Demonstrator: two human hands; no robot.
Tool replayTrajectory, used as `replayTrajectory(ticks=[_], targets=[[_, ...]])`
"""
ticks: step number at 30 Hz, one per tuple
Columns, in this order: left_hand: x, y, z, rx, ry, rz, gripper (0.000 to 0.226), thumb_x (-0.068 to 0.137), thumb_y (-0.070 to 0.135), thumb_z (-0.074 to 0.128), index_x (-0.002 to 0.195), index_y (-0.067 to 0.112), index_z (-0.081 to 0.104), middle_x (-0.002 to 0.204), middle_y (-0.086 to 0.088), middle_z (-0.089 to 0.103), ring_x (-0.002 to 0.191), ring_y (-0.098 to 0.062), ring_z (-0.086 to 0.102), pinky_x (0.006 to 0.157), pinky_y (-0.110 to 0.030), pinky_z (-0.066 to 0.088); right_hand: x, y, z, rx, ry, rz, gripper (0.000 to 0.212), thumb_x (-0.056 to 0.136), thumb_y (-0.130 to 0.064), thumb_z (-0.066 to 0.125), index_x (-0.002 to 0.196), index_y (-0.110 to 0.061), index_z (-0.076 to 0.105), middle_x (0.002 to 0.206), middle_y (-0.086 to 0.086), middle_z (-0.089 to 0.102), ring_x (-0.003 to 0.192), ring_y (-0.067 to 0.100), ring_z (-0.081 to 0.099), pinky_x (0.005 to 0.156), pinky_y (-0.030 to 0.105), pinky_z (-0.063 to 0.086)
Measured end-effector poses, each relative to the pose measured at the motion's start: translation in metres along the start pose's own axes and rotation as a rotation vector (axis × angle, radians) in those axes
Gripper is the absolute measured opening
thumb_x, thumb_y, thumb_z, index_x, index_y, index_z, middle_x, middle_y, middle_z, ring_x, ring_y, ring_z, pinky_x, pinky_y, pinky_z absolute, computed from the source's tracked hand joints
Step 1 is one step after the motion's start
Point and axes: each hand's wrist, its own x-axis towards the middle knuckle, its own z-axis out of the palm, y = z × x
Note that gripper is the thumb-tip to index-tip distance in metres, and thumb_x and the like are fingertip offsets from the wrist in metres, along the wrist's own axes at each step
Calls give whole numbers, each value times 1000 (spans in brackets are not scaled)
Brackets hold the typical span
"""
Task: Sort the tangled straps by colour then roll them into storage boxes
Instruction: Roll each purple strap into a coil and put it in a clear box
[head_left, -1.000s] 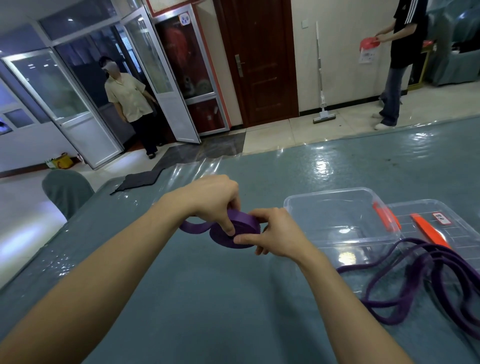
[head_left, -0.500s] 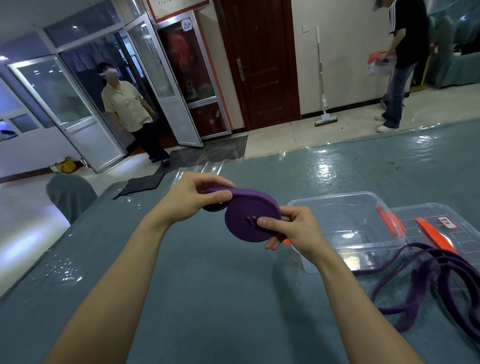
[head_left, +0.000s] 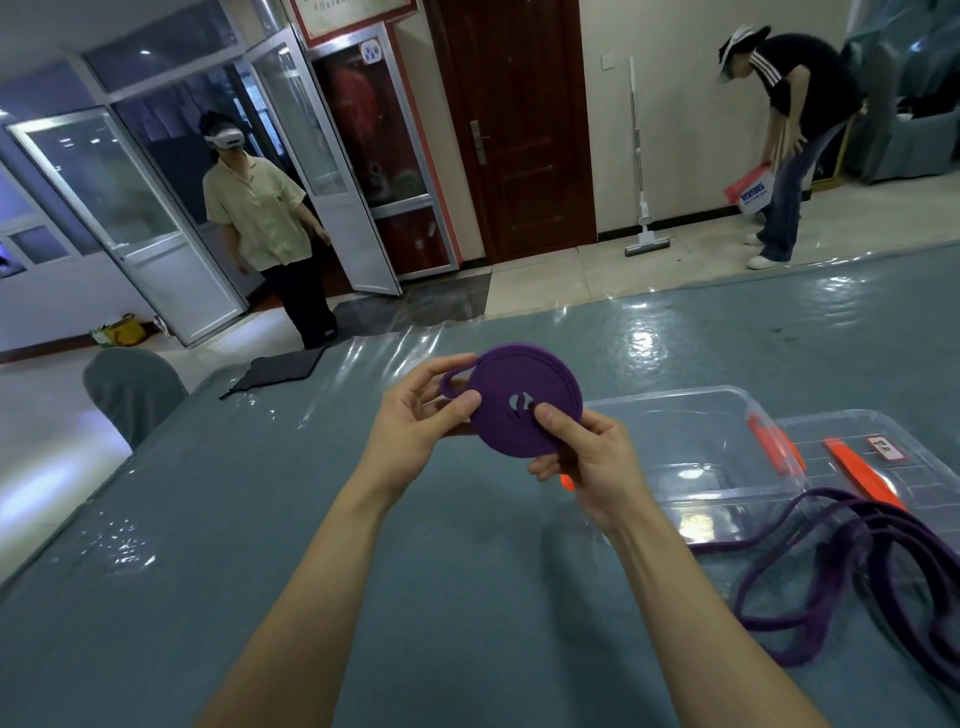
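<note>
Fingers (head_left: 460, 404) of left hand (head_left: 415, 423) and right hand (head_left: 589, 465) pinch the rolled purple strap (head_left: 524, 379), thumbs pressed on its near face. Coil held mid-frame above the surface (head_left: 260, 571), flat face toward camera, loose end looping at its upper left. Open clear storage box (head_left: 691, 441) sits just right of the coil; right hand nearer. Unrolled purple straps (head_left: 831, 551) lie lower right.
</note>
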Motion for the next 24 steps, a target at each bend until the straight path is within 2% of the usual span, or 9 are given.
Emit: replayTrajectory(ticks=[2, 4, 9, 12, 15, 18, 19, 21, 24], targets=[[-2, -1, 5, -32, 11, -36, 41, 98, 24, 79, 138, 28, 72, 133, -6, 77, 116, -27, 78, 84, -39, 67, -2, 2, 4, 41, 6, 6, 28, 77, -35, 95, 98, -17, 88, 88, 22, 80, 50, 23, 72, 47, 26, 56], [-3, 0, 7, -51, 36, -68, 41, 98, 25, 79, 138, 31, 73, 131, -5, 78, 115, -27, 79, 82, -39, 68, -4, 5, 10, 71, 18, 17, 35, 73, -39, 92, 100, -18, 88, 91, 21, 81, 51, 22, 73, 48, 26, 58], [-7, 3, -2, -40, -9, -73, 60, 85, 13, 90, 140, 30, 71, 130, -5, 78, 107, -35, 81, 83, -45, 69, -13, 18, 22, 141, 43, 59, 32, 77, -36, 89, 103, -17, 88, 96, 23, 81, 53, 21, 74, 50, 25, 59], [-9, 6, -9, 1, 3, -76, 62, 83, 8, 92, 138, 29, 72, 126, -8, 79, 104, -39, 81, 83, -51, 69, -16, 24, 26, 152, 7, 103, 38, 77, -38, 90, 105, -13, 87, 97, 25, 80, 56, 22, 76, 50, 26, 60], [-15, 8, -21, 58, -4, -94, 60, 84, 5, 92, 136, 30, 74, 128, -13, 76, 100, -40, 82, 83, -50, 69, -17, 18, 22, -36, -55, 144, 50, 81, -52, 91, 111, -13, 82, 103, 22, 80, 56, 27, 74, 43, 28, 54], [-25, 11, -39, 149, -65, -126, 60, 84, 4, 93, 134, 32, 75, 130, -16, 72, 97, -40, 82, 85, -51, 69, -18, 10, 18, -308, -31, 68, 65, 71, -74, 88, 111, -24, 82, 89, 2, 79, 49, 19, 61, 41, 24, 39], [-28, 13, -44, 190, -92, -131, 60, 84, 5, 93, 134, 33, 75, 130, -17, 72, 96, -40, 82, 85, -49, 69, -17, 9, 21, -349, -26, 42, 60, 72, -73, 88, 111, -27, 82, 85, -4, 78, 53, 14, 60, 46, 22, 41], [-35, 18, -55, 270, -139, -140, 61, 84, 6, 94, 133, 36, 76, 129, -15, 71, 92, -40, 81, 84, -42, 69, -17, 9, 33, -403, -54, -2, 46, 79, -63, 87, 110, -29, 84, 93, -6, 82, 72, 8, 70, 64, 20, 54], [-42, 29, -71, 320, -180, -151, 61, 83, 6, 95, 132, 39, 76, 131, -11, 72, 91, -41, 80, 83, -40, 67, -20, 18, 54, -326, -77, 29, 40, 82, -55, 89, 105, -22, 87, 104, 7, 84, 95, 16, 76, 94, 39, 61]])
